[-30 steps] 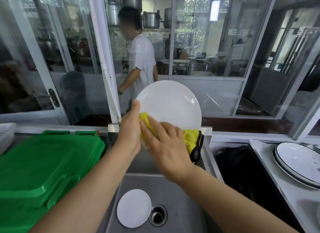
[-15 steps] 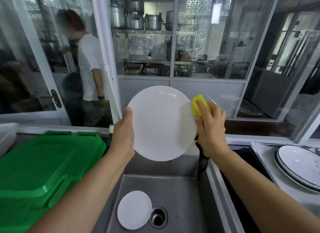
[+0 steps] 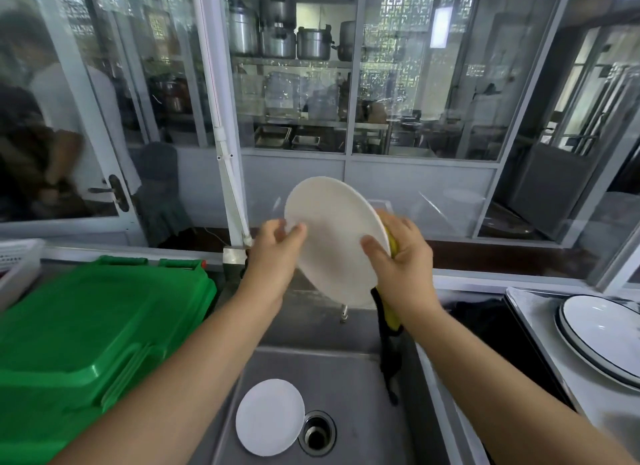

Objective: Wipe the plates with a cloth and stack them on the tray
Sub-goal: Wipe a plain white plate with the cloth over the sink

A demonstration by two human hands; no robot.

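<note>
- Sink (image 3: 349,371), steel, the landmark: one small white disc (image 3: 270,417) lies flat in its basin beside the drain (image 3: 316,432). No readable writing anywhere.
- Left of the sink: one green plastic lid (image 3: 90,329), cut off by the frame edge.
- Right of the sink: tray (image 3: 540,329) carrying stacked dark-rimmed plates (image 3: 602,336); at least two, count unclear, partly cropped.
- Above the sink: one white plate (image 3: 332,236), tilted. Left hand (image 3: 273,253) pinches its left rim, thumb in front. Right hand (image 3: 401,256) grips the right rim, thumb in front, fingers pressing the yellow cloth (image 3: 393,312) behind; cloth mostly hidden, dark end hanging.
- Beyond the sink, behind glass: several metal pots (image 3: 280,38); one blurred person (image 3: 69,111).
</note>
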